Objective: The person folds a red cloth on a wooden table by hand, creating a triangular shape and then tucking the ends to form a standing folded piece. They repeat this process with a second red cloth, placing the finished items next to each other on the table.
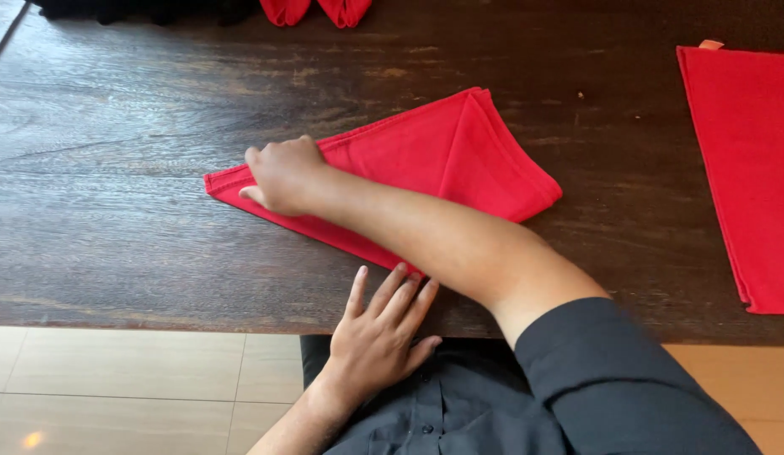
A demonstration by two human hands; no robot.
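A folded red napkin (442,160) is lying on the dark wooden table (122,168), near the middle of the view and a little toward the near edge. It is folded into a kind of triangle, with one long point going to the left and the wider, layered part going up and to the right. A raised fold line is running down the wider part.

The right hand (282,175) is reaching across the body and is pressing down on the left point of the napkin. This hand is curled, almost like a loose fist, with the knuckles up; it is lying on the cloth, and I cannot tell if the fingers are pinching any of it. The right forearm is crossing over the lower edge of the napkin and is hiding part of it.

The left hand (379,333) is resting flat at the near edge of the table, fingers spread and pointing upward, holding nothing. Its fingertips are just beside the lower edge of the napkin, or maybe touching it.

At the right side, another red cloth (746,168) is lying flat, well apart from the napkin. At the far edge, two small red pieces (316,10) are showing partly. The person is wearing a dark shirt (510,404), and a pale tiled floor (131,388) is showing below the table.
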